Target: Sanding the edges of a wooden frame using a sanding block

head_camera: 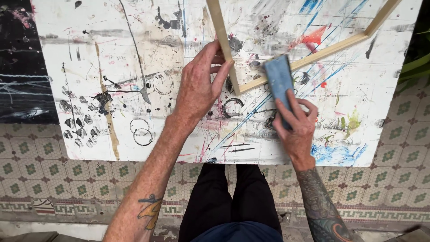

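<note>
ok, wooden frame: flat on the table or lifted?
Cannot tell for sure. The wooden frame looks flat on the paint-marked table; the left hand grips one bar, and the right hand presses a blue block at its corner.

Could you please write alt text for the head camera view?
Seen from above, the left hand grips a pale wooden frame near its corner while the right hand presses a blue-grey block against it. They work over a paint-spattered white table on a patterned tile floor.

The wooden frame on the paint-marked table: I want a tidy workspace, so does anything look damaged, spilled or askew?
Nothing looks damaged. The pale wooden frame lies angled across the paint-stained white tabletop; stains look dry.
</note>
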